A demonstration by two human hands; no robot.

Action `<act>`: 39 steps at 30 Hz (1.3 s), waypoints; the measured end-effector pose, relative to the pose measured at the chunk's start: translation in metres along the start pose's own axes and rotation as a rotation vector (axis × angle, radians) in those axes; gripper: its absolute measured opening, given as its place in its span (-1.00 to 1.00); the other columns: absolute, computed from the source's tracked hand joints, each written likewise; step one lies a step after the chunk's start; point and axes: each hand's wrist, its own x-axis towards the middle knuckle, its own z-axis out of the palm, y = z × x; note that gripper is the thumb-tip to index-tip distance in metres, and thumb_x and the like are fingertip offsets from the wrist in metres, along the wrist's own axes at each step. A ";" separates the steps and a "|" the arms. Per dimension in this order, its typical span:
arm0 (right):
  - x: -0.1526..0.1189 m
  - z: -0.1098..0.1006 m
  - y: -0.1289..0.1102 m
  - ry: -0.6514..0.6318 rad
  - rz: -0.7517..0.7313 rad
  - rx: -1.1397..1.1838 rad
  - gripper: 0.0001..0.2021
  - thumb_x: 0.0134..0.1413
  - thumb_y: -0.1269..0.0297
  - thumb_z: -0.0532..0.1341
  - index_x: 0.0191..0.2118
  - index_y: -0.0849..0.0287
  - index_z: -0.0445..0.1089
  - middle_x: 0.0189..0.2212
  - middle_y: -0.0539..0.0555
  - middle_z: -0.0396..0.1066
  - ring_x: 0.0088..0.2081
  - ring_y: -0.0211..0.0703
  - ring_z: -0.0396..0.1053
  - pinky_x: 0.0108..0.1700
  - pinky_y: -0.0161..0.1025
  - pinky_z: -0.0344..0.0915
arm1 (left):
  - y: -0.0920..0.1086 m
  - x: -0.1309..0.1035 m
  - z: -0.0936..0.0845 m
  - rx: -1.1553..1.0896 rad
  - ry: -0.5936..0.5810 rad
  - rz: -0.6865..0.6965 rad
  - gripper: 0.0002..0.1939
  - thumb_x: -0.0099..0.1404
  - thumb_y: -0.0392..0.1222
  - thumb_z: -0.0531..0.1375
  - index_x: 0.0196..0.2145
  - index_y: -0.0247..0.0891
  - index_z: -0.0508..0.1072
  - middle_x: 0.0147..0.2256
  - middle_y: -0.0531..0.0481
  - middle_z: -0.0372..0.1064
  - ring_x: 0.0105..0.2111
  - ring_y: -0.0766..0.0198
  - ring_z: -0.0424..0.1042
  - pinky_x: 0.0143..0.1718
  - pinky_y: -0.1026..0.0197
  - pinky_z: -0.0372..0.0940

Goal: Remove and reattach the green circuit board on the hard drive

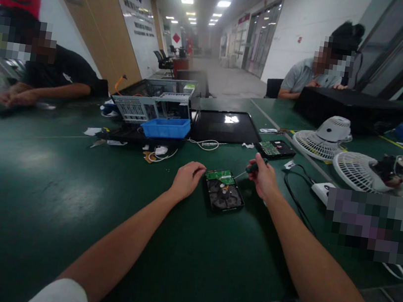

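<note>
A hard drive (223, 199) lies on the green table with its green circuit board (220, 176) facing up at the far end. My right hand (264, 180) is closed round the dark green handle of a screwdriver (251, 168). The screwdriver's thin shaft points left, its tip close to the board's right edge; whether it touches cannot be made out. At the drive's far left corner is my left hand (187, 180), thumb and fingers pinched together. What those fingertips hold, if anything, is too small to see.
Beyond the drive stand a blue tray (166, 128), an opened computer case (136, 108) and a black panel (226, 127). A second hard drive (276, 149) lies farther right, near white fan parts (323, 138) and a power strip (321, 189) with cables. Two people sit across the table.
</note>
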 end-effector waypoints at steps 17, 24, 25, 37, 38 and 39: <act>-0.003 0.002 -0.004 0.017 -0.004 0.006 -0.60 0.12 -0.14 0.36 -0.36 0.15 0.44 -0.54 0.01 0.47 -0.61 -0.31 0.31 -0.65 -0.39 0.21 | -0.002 -0.007 -0.002 0.100 -0.130 0.025 -0.77 0.47 -0.20 0.08 -0.12 -0.17 0.54 -0.12 -0.09 0.44 -0.13 0.17 0.46 0.00 0.08 0.38; -0.002 0.002 -0.004 0.021 0.009 0.002 -0.58 0.09 -0.16 0.37 -0.38 0.14 0.41 -0.54 0.00 0.47 -0.62 -0.32 0.31 -0.65 -0.38 0.20 | -0.004 -0.009 -0.001 0.125 -0.150 0.060 -0.73 0.47 -0.19 0.07 -0.06 -0.15 0.57 -0.10 -0.11 0.41 -0.14 0.17 0.46 -0.04 0.09 0.41; -0.002 0.002 -0.004 0.023 0.009 0.001 -0.58 0.09 -0.16 0.37 -0.38 0.14 0.41 -0.54 0.00 0.47 -0.61 -0.32 0.32 -0.65 -0.38 0.20 | -0.005 -0.009 -0.001 0.123 -0.150 0.065 -0.73 0.47 -0.19 0.07 -0.05 -0.16 0.57 -0.10 -0.12 0.41 -0.14 0.17 0.46 -0.05 0.10 0.41; -0.002 0.002 -0.004 0.017 -0.004 0.001 -0.59 0.14 -0.14 0.34 -0.36 0.15 0.44 -0.54 0.01 0.48 -0.62 -0.32 0.31 -0.65 -0.39 0.20 | -0.002 -0.009 -0.002 0.079 -0.105 0.037 -0.74 0.48 -0.21 0.08 -0.01 -0.18 0.52 -0.08 -0.10 0.42 -0.09 0.18 0.45 0.03 0.08 0.37; -0.002 0.002 -0.004 0.017 -0.005 -0.001 -0.59 0.13 -0.15 0.34 -0.36 0.14 0.43 -0.54 0.01 0.48 -0.62 -0.32 0.31 -0.65 -0.38 0.20 | -0.002 -0.009 -0.003 0.086 -0.106 0.031 -0.75 0.48 -0.21 0.07 -0.04 -0.19 0.53 -0.09 -0.10 0.42 -0.10 0.17 0.45 0.03 0.08 0.37; -0.002 0.002 -0.004 0.017 -0.005 -0.004 -0.59 0.13 -0.15 0.35 -0.36 0.14 0.43 -0.54 0.01 0.48 -0.62 -0.32 0.31 -0.65 -0.38 0.20 | -0.003 -0.009 -0.003 0.093 -0.109 0.027 -0.76 0.48 -0.20 0.07 -0.06 -0.19 0.53 -0.10 -0.10 0.42 -0.10 0.17 0.45 0.02 0.08 0.37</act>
